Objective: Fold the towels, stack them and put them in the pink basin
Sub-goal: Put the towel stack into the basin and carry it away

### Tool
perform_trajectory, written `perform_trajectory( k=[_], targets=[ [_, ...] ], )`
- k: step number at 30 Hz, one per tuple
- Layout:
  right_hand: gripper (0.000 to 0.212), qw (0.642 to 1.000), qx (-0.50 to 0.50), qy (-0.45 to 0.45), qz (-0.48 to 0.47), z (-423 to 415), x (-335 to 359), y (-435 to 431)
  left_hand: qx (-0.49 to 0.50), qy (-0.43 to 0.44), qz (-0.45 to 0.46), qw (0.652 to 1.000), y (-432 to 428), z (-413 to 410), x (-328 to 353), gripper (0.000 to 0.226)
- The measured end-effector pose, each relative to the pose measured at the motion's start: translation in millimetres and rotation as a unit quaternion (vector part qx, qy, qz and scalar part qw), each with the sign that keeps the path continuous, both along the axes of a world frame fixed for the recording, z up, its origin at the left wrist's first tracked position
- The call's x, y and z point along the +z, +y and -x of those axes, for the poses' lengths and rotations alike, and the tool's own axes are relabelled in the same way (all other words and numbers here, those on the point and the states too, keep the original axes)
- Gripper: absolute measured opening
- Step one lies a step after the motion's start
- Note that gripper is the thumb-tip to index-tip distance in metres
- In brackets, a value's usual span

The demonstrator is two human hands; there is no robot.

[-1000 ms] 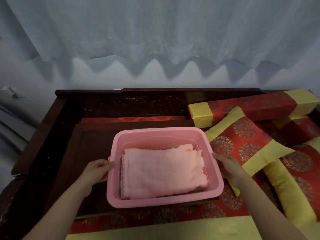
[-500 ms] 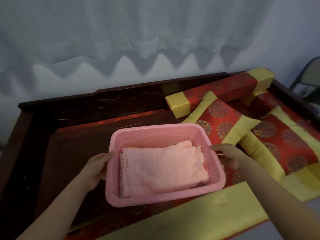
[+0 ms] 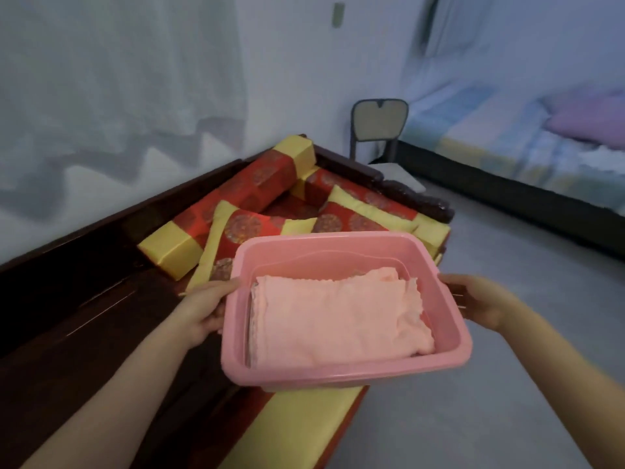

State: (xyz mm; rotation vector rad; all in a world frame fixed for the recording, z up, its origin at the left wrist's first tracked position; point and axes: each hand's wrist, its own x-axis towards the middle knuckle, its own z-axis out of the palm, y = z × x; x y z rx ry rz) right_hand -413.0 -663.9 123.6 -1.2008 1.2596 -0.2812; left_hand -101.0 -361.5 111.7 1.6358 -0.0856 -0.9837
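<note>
Grey floor (image 3: 507,367) now at 3 o'clock, red-and-yellow cushioned bench (image 3: 297,411) swung to 10. Lifted clear: rectangular pink plastic basin (image 3: 338,368), folded pink towels (image 3: 338,319) inside, left hand (image 3: 199,309) and right hand (image 3: 480,302) gripping its ends. Seemingly finished.

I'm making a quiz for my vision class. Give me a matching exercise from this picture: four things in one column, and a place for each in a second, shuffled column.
Things:
1. towels
2. left hand
3. right hand
4. chair

Places:
A. standing by the far wall
B. gripping the right rim of the pink basin
C. folded inside the basin
D. gripping the basin's left rim

Pairs: 1-C, 2-D, 3-B, 4-A
</note>
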Motion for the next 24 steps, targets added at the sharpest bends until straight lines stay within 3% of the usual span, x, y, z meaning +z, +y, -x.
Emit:
perform_trajectory(
  k=[6,13,24],
  targets=[
    [0.018,0.996,-0.088,0.0,0.01,143,20,-132,-0.086,-0.009,0.016,0.996,-194,89,11,0.016],
    [0.01,0.993,-0.113,0.006,0.02,243,32,-259,-0.146,-0.007,-0.012,0.989,-358,171,12,0.023],
    [0.017,0.988,-0.152,0.031,-0.002,292,-30,-488,-0.153,-0.042,-0.049,0.986,-614,214,-28,0.016]
  ],
)
